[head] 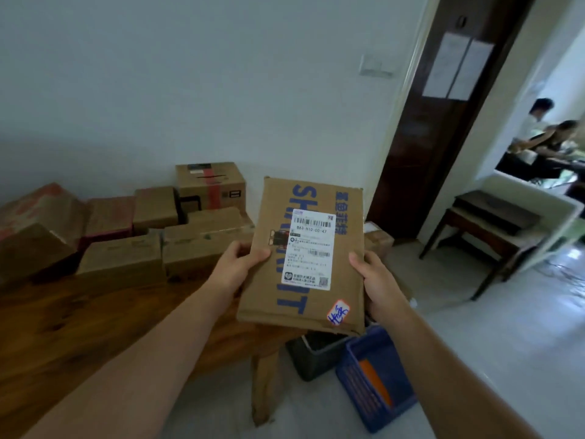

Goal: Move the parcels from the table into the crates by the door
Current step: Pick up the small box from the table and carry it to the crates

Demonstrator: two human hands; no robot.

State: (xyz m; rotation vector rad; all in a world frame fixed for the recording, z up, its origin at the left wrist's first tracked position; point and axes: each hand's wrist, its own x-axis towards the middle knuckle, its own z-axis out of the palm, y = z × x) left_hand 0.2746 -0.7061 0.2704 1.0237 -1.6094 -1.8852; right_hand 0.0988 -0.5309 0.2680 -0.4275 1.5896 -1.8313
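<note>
Flat parcel (304, 251): gripped at both edges by left hand (235, 267) and right hand (378, 280). Risk: overshooting blue crate (376, 378), near right, possibly part-full.

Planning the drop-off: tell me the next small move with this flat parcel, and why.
Probably lower the flat parcel into the blue crate. The left hand and right hand grip its side edges, holding it in the air past the table's end; the blue crate sits open on the floor just below, beside a dark crate, with room showing inside.
</note>
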